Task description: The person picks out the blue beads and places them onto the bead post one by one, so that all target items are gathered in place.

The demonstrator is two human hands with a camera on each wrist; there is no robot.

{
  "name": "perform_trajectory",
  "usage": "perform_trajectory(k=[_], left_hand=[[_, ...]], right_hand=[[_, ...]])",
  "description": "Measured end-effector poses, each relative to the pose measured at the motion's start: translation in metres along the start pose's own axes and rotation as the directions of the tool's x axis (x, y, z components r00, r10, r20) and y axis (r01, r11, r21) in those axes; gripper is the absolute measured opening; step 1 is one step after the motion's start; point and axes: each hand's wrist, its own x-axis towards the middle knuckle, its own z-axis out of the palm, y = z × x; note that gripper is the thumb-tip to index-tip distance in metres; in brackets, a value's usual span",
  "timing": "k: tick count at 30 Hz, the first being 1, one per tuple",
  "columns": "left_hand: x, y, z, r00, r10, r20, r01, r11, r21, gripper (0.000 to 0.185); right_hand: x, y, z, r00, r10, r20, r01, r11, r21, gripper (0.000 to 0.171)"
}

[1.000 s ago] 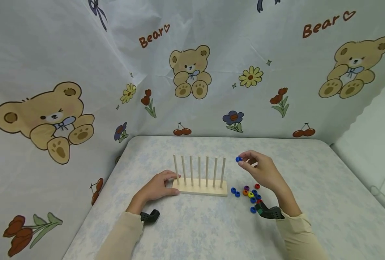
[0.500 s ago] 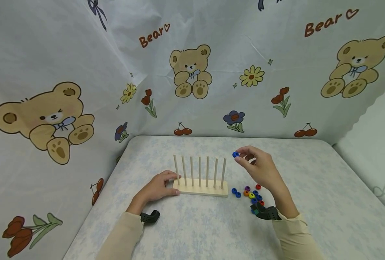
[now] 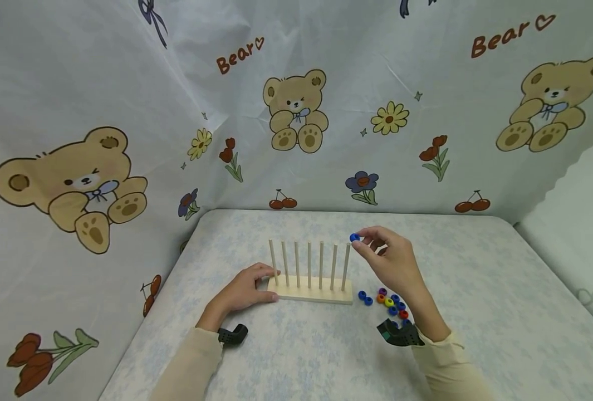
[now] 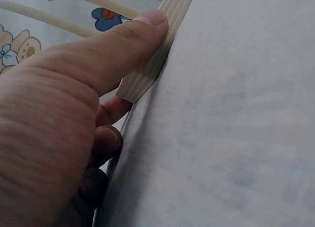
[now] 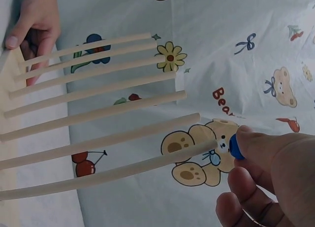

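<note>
Blue ring (image 3: 354, 237) pinched in right grip (image 3: 388, 262); left grip (image 3: 243, 291) clasps rack (image 3: 310, 292) on table (image 3: 476, 289).

Legible text appears only on the printed cloth backdrop (image 3: 326, 83) behind the table.

1. The word "Bear" (image 3: 235, 56), in brown slanted lettering followed by a small outlined heart, stands on the cloth at upper centre-left of the head view, above the winking bear print (image 3: 296, 111).
2. A second "Bear" (image 3: 506, 36) with the same heart stands at upper right, above the bear print (image 3: 552, 103) near the right edge.
3. In the right wrist view, brown letters (image 5: 224, 101) on the cloth read roughly "Bea"; the rest is probably cut off by the peg (image 5: 98, 133) and the viewing angle.

No labels, brands or numbers are legible elsewhere.
</note>
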Motion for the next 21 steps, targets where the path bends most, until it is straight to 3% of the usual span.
perform_trajectory(k=[21], left_hand=[[0.0011,-0.0051,0.0022,0.999,0.036,0.004,-0.036,0.999,0.023,0.062]], right_hand=[[-0.0029,-0.0034,0.007,0.999,-0.041,0.033,0.043,0.998,-0.042,0.024]])
